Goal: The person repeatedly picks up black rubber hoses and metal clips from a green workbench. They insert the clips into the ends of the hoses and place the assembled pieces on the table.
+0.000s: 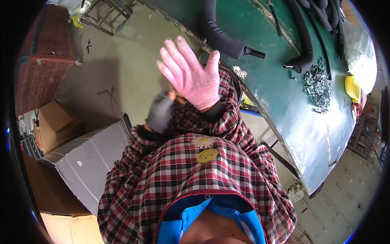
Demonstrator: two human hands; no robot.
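Note:
My right hand [191, 77] is raised in front of me in a pink knit glove, palm toward me, fingers stretched up and thumb out to the right. Nothing lies in it. Just below and left of it is my left hand [160, 112], in a dark grey glove with bare fingertips, close to the heel of the pink glove. Motion smears its fingers, so I cannot tell if they grip anything. A black foam-covered tube [221, 38] with a bare black end lies on the green table [280, 89], right of my right hand.
Farther right on the table are another foam-covered tube [305, 49], a heap of small metal clips [319, 87], a yellow tape roll [352, 88] and a clear plastic bag [360, 57]. Cardboard boxes [91, 156] stand at my left, below a reddish-brown cabinet [44, 61].

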